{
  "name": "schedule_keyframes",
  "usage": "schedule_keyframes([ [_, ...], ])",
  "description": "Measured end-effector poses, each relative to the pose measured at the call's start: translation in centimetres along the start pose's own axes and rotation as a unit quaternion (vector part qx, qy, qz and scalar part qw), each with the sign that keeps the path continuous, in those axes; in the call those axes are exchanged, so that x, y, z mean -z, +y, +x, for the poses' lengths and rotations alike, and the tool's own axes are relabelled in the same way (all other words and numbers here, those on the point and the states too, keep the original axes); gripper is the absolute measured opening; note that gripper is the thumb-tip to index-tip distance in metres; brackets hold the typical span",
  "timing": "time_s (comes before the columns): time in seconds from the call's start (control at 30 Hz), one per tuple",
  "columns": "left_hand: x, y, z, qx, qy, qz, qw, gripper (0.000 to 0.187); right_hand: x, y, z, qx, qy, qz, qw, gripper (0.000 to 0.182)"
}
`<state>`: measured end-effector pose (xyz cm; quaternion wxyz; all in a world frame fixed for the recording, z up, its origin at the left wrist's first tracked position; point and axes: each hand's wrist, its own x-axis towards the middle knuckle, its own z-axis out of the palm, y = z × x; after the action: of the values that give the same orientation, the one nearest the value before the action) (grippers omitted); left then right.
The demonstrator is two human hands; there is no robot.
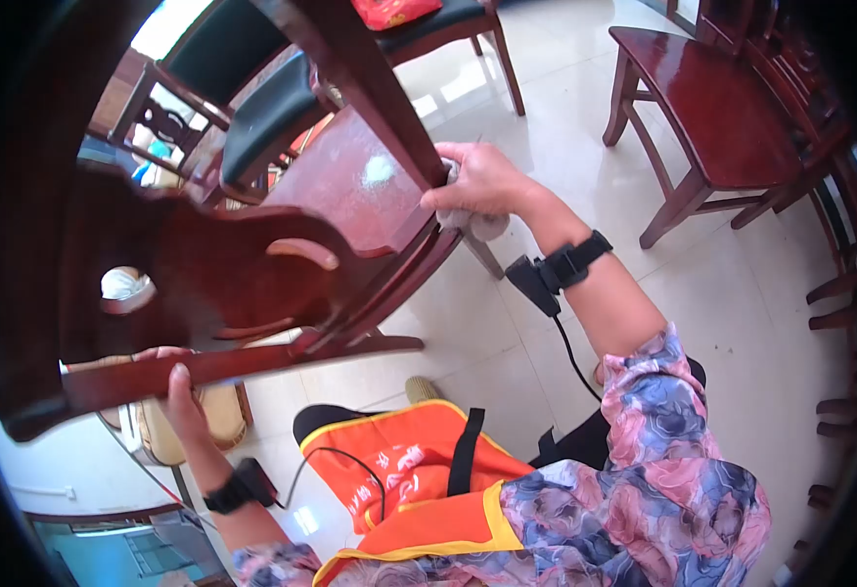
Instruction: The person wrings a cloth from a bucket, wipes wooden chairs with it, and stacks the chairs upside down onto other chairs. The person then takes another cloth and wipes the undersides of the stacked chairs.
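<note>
A dark red wooden chair with a carved, cut-out backrest stands close before me, tilted in my view. The fingers of my left hand are wrapped round one post of its backrest, at the lower left. My right hand is closed on a greyish cloth and presses it against the other post, near the seat. A pale, bright patch shows on the chair's seat. The cloth is partly hidden by my fingers and the post.
Another red wooden chair stands at the upper right. Chairs with black padded seats are at the upper left, and a red bag lies on one. More chair legs line the right edge. The floor is glossy pale tile.
</note>
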<state>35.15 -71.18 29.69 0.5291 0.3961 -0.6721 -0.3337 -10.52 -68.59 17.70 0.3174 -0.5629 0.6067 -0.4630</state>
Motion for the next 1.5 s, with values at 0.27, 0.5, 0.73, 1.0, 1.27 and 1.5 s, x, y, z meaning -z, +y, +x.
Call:
schedule_keyframes([
  [0.27,2.9,-6.3,-4.7,0.193,0.198,0.202,0.940,0.035,-0.5,-2.7,-11.4,-0.055,-0.176,0.353,0.917,0.072],
  [0.5,-18.6,-13.8,-20.6,0.600,-0.300,-0.192,0.716,0.038,-10.0,-2.8,-19.7,-0.147,-0.282,0.519,0.794,0.081],
  [0.73,-16.2,-14.3,-20.5,0.653,-0.026,-0.350,0.671,0.040,-7.0,3.6,-19.1,-0.148,-0.245,0.364,0.886,0.067],
  [1.0,-20.3,-20.5,-15.1,0.524,-0.010,-0.725,0.448,0.045,-12.4,2.8,-9.8,-0.014,0.230,0.568,0.790,0.034],
  [1.27,-30.4,-28.6,-13.8,0.398,-0.129,-0.355,0.836,0.048,-26.6,24.9,-11.3,-0.312,0.158,0.202,0.915,0.052],
  [1.5,-34.4,-38.3,-17.8,0.527,-0.093,-0.181,0.825,0.049,-29.6,32.4,-9.8,-0.537,0.310,0.399,0.675,0.053],
])
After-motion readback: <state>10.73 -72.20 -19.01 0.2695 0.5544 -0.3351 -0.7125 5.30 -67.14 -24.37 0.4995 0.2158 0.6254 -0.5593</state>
